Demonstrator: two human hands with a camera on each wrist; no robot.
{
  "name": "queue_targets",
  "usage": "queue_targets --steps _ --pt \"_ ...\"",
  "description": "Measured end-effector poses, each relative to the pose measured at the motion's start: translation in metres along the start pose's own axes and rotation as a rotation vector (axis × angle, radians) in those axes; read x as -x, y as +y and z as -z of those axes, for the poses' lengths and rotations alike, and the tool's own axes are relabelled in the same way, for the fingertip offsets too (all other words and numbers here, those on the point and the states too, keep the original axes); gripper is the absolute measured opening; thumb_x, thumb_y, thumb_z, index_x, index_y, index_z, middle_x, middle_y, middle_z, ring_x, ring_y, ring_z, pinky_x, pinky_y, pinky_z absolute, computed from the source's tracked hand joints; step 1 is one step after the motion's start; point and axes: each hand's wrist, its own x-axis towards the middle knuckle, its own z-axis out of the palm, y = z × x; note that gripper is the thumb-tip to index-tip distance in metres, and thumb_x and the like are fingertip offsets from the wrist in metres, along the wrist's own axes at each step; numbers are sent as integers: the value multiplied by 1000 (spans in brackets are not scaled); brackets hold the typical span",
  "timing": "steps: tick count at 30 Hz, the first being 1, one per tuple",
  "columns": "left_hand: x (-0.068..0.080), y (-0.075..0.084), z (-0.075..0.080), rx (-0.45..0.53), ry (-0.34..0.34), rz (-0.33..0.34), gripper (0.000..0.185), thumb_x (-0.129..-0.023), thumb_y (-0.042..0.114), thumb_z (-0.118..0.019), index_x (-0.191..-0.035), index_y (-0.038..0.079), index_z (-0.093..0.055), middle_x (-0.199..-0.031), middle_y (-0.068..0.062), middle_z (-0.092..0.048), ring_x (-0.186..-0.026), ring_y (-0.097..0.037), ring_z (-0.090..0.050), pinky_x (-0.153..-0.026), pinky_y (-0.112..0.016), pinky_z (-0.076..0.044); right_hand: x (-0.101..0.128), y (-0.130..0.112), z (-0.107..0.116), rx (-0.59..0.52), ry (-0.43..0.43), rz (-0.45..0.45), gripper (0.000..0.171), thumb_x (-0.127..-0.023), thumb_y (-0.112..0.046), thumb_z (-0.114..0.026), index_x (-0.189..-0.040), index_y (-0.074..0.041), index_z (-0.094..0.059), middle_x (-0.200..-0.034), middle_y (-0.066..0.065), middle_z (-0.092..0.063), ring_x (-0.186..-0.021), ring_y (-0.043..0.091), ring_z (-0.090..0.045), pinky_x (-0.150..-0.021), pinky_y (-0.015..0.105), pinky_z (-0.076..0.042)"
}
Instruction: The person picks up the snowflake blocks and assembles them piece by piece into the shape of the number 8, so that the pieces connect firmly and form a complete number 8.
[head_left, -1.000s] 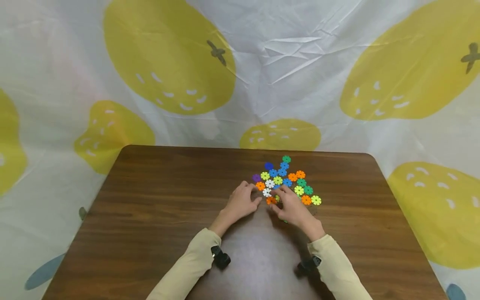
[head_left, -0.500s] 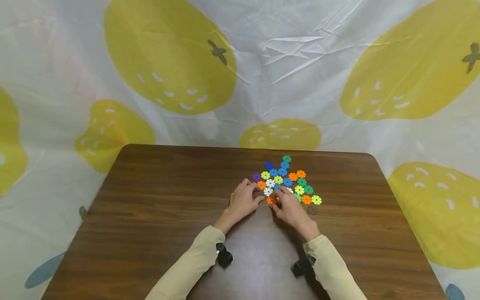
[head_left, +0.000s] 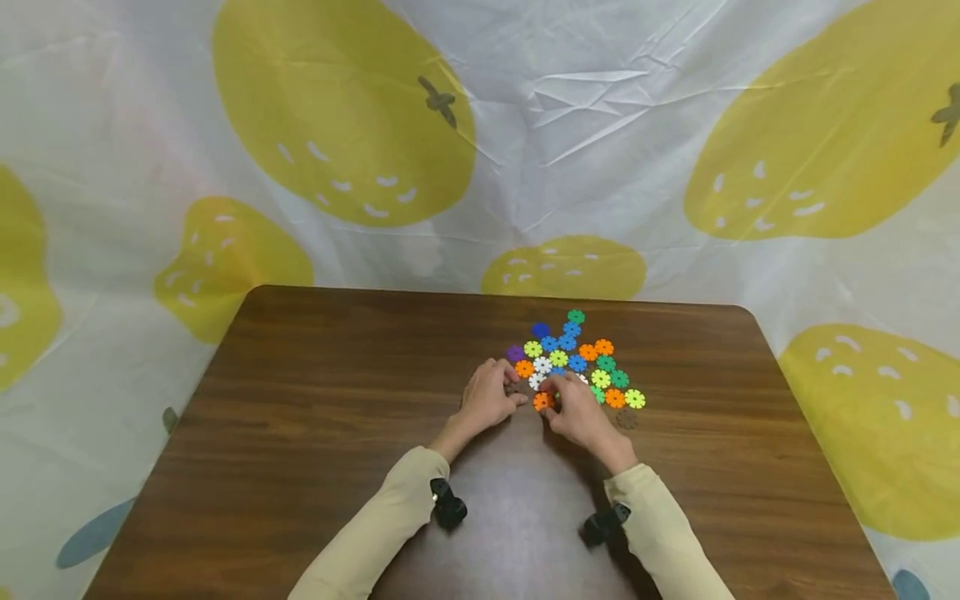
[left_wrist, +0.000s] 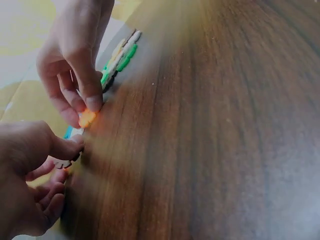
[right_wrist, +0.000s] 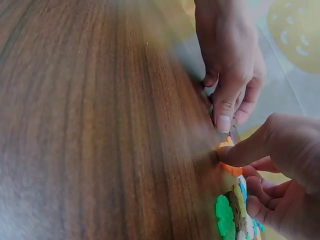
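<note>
Several notched snowflake discs in many colours lie joined in a flat patch at the back right of the table (head_left: pixel 337 417). At the patch's near left edge, my left hand (head_left: pixel 487 396) pinches a brown snowflake disc (left_wrist: pixel 62 164) between thumb and fingers. My right hand (head_left: pixel 585 412) grips an orange snowflake disc (right_wrist: pixel 232 169) at the front of the patch, its thumb on the near side. A white disc (head_left: pixel 536 381) shows between the two hands. The right hand hides part of the patch in the head view.
A loose-looking brown disc (head_left: pixel 627 418) lies at the patch's near right, below a yellow-green disc (head_left: pixel 634 398). Behind the table's far edge hangs a white cloth (head_left: pixel 420 258) with yellow fruit prints. Both wrists carry small black cameras (head_left: pixel 448 508).
My left hand has shifted slightly right, close to the orange disc. The right hand's fingers have drawn in on that disc, and its forearm has moved a little left. The patch keeps its layout.
</note>
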Motion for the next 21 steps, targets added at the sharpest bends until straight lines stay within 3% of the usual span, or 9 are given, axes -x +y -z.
queue_targets --steps 6,10,13,16,21 --pt "-1 -9 5 196 68 -53 16 -85 8 -81 -98 7 -70 -89 -7 -72 -80 -18 -66 -75 -28 -54 -1 0 0 -31 19 -6 22 -76 0 -81 -95 -2 -71 -89 12 -61 -76 22 -57 -67 34 -50" --pt "6 -12 12 408 77 24 11 -88 3 -76 -98 0 -75 -85 -13 -76 -72 -16 -71 -67 -24 -59 1 -3 2 -109 36 -43 16 -80 3 -76 -93 -5 -70 -88 10 -68 -77 21 -64 -70 34 -56" --pt "13 -9 20 601 71 103 13 -88 0 -74 -99 -6 -74 -85 -20 -76 -68 -17 -73 -66 -30 -62 2 -11 6 -195 73 -74 12 -85 4 -73 -93 -4 -71 -86 10 -73 -76 21 -69 -69 34 -59" --pt "19 -4 29 761 80 161 16 -88 -2 -72 -102 -11 -72 -87 -26 -75 -66 -20 -75 -72 -40 -63 3 -19 11 -250 122 -76 11 -87 2 -75 -95 -4 -73 -87 11 -75 -76 22 -71 -69 34 -61" --pt "26 5 42 908 102 213 20 -88 -3 -71 -104 -14 -70 -89 -29 -74 -67 -22 -74 -82 -52 -61 6 -35 17 -288 166 -62 12 -87 -1 -77 -99 -5 -75 -90 11 -77 -77 22 -73 -70 33 -61"
